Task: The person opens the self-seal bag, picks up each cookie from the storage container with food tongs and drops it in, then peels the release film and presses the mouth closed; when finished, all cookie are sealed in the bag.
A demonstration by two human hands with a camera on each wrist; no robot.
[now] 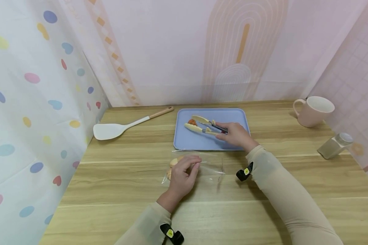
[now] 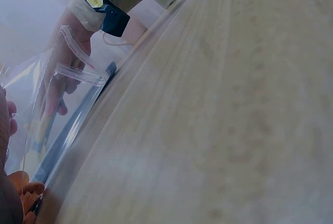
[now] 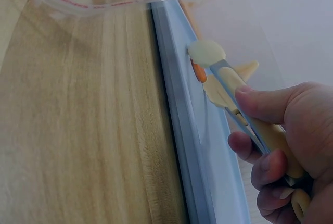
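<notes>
My left hand (image 1: 184,173) pinches a clear plastic bag (image 1: 214,167) over the table's middle. Round tan pieces like cookies (image 1: 173,162) show inside the bag, partly behind the hand. In the left wrist view, orange-brown scalloped pieces (image 2: 28,186) lie low beside that hand. My right hand (image 1: 236,135) grips cream-tipped food tongs (image 3: 255,122) above the blue tray (image 1: 180,141). The two tips stand apart, one on each side of a small reddish-brown cookie (image 1: 192,121) on the tray. Whether they touch it is not clear.
A white spatula (image 1: 110,131) with a wooden handle lies at the back left. At the right stand a pink mug (image 1: 313,114) and a glass shaker with a metal lid (image 1: 334,146). Patterned cloths (image 1: 171,51) hang behind and beside the wooden table (image 1: 214,217).
</notes>
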